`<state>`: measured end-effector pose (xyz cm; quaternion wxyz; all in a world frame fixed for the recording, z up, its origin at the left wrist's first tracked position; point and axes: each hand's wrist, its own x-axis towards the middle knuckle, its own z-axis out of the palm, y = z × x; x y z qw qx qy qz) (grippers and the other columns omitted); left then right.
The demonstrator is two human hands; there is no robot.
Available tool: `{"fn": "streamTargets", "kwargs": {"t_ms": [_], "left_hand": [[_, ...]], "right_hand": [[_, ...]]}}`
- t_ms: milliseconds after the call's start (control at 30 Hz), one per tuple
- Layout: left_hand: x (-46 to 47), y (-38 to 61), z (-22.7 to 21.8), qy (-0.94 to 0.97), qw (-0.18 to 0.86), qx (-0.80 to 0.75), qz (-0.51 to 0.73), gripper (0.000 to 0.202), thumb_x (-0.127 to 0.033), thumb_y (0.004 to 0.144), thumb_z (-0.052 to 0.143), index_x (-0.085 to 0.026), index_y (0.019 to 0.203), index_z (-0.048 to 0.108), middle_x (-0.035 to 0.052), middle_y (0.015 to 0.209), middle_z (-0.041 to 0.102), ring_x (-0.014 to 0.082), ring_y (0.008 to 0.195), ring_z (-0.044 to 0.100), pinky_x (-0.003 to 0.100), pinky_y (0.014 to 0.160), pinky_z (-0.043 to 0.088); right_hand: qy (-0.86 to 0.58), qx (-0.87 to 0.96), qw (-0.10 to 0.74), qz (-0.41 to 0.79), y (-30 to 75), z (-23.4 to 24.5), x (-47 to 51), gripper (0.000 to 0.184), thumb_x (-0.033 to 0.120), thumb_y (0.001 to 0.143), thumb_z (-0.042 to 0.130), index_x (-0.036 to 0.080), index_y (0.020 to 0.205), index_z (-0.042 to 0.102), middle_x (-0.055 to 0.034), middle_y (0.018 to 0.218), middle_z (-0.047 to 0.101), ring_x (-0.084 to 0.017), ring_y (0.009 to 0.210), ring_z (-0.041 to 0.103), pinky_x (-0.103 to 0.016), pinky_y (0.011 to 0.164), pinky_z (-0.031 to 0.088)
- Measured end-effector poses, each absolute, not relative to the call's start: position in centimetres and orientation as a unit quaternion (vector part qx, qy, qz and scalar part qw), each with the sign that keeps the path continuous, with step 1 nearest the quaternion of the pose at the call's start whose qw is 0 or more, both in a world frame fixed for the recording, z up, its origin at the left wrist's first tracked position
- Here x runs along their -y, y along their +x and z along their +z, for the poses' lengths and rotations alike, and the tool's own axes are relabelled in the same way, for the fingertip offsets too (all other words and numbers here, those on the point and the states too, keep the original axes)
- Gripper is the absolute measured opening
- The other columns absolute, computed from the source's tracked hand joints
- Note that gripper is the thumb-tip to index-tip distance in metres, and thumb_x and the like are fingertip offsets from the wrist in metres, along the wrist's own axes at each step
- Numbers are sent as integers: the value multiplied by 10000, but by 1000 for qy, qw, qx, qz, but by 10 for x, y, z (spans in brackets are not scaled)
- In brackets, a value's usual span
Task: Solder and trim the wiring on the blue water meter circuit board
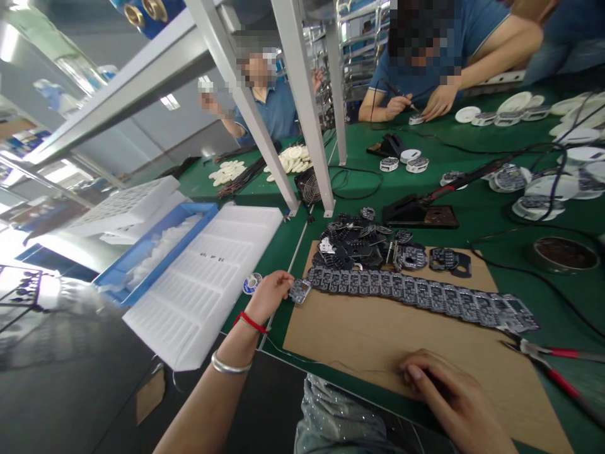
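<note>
My left hand pinches the edge of a small dark circuit board at the left end of a long overlapping row of circuit boards. The row lies across a brown cardboard sheet. Over the front part of the cardboard, my right hand is held with its fingers curled; whether anything is inside them is hidden. A loose heap of circuit boards lies behind the row. To the right, pliers with red handles rest partly on the cardboard.
A soldering iron sits in its stand. Left are a solder spool, a white slotted tray and a blue bin. Metal posts rise at the table's middle. Across the table, a co-worker handles a small part; another person sits further left.
</note>
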<state>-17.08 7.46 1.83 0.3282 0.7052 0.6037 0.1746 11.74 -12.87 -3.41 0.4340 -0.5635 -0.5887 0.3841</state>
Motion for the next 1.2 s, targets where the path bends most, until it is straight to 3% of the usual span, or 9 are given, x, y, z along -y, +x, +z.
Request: {"fn": "streamTargets", "kwargs": {"t_ms": [267,900,1100,1200], "left_hand": [[-109,-157,-8,635,397,-631,203,265,-381,911,515,-126,896,587,-33,677,561,69,514,504,221,504,457],[-103,-152,-11,646,398,-620,199,287,-391,914,507,-128,996,585,-22,703,595,83,536,551,253,554,506],[-99,-152,-8,673,326,-636,191,300,-380,896,488,-139,1025,611,-32,589,582,116,501,563,272,563,498],[-91,-148,6,697,256,-640,198,363,-406,841,480,-141,1042,624,28,699,639,169,567,597,332,637,514]], "right_hand": [[-579,578,428,385,116,-34,129,265,375,960,443,227,841,629,-8,797,620,-149,749,591,-234,682,455],[-582,575,432,381,112,-27,128,294,357,967,417,203,823,623,-30,780,626,-173,745,597,-273,698,455],[-577,583,431,376,113,-23,125,290,335,963,415,193,801,609,-32,773,623,-168,735,592,-265,683,454],[-582,582,432,369,112,-18,124,291,302,961,410,183,778,602,-35,753,622,-163,719,588,-260,668,443]]}}
